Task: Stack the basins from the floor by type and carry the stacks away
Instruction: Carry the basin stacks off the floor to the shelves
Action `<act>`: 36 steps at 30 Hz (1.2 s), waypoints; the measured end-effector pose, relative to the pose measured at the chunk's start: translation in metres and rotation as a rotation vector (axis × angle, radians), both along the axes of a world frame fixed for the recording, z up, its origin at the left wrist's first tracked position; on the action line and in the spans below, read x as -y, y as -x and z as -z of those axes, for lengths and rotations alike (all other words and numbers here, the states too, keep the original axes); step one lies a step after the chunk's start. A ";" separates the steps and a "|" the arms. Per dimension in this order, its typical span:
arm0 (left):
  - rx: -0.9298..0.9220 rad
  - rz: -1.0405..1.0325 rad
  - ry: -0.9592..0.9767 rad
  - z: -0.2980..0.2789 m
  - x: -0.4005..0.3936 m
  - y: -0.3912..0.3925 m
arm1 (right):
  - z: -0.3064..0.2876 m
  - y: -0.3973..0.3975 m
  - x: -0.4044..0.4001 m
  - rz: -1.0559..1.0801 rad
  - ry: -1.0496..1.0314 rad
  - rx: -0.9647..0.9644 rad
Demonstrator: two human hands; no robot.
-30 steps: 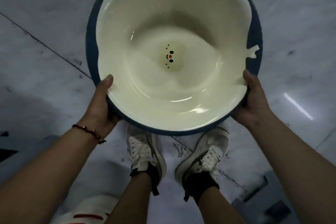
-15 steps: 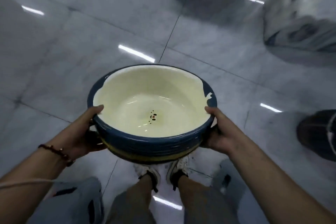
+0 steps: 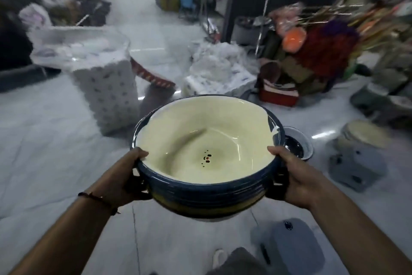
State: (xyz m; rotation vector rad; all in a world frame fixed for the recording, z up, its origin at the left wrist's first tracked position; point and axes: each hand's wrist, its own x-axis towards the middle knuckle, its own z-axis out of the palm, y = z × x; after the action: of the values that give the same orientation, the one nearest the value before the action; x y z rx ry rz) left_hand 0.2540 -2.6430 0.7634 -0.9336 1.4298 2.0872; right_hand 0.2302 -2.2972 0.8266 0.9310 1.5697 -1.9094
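Observation:
A stack of several nested basins (image 3: 207, 190), cream inside with blue rims and a small face print at the bottom, is held up in front of me above the floor. My left hand (image 3: 124, 176) grips the stack's left rim, thumb over the edge. My right hand (image 3: 294, 174) grips the right rim the same way. A dark blue basin (image 3: 297, 145) sits on the floor just beyond my right hand. Farther right, a cream basin (image 3: 365, 133) rests on a grey object.
Tall wrapped packs of toilet rolls (image 3: 107, 89) stand ahead on the left, with more white packs (image 3: 218, 74) in the middle. A pile of colourful goods (image 3: 323, 51) fills the right. Grey plastic pieces (image 3: 294, 250) lie near my feet. An aisle (image 3: 138, 7) runs away ahead.
My view has risen from the floor and my feet to the room ahead. The basin stack stays gripped in both hands at about the same height before me.

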 end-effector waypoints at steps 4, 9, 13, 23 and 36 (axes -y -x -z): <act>-0.184 0.232 0.008 -0.050 -0.019 0.027 | -0.036 -0.046 -0.033 0.098 -0.023 -0.162; -0.310 0.447 -0.024 -0.106 -0.087 0.052 | -0.078 -0.105 -0.081 0.319 -0.081 -0.334; -0.368 0.603 0.000 -0.139 -0.169 0.047 | -0.098 -0.162 -0.131 0.474 -0.132 -0.355; -0.252 1.069 -0.063 -0.131 -0.382 -0.011 | -0.073 -0.327 -0.260 0.983 -0.123 -0.263; -0.114 1.308 -0.071 -0.068 -0.578 -0.078 | -0.043 -0.431 -0.377 1.246 -0.148 -0.023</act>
State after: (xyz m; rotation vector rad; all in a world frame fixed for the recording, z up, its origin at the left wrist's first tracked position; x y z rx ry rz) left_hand 0.3320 -2.0647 0.8317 0.2170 1.3839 1.1477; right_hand 0.6612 -1.9201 0.8695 2.3181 1.1868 -2.5168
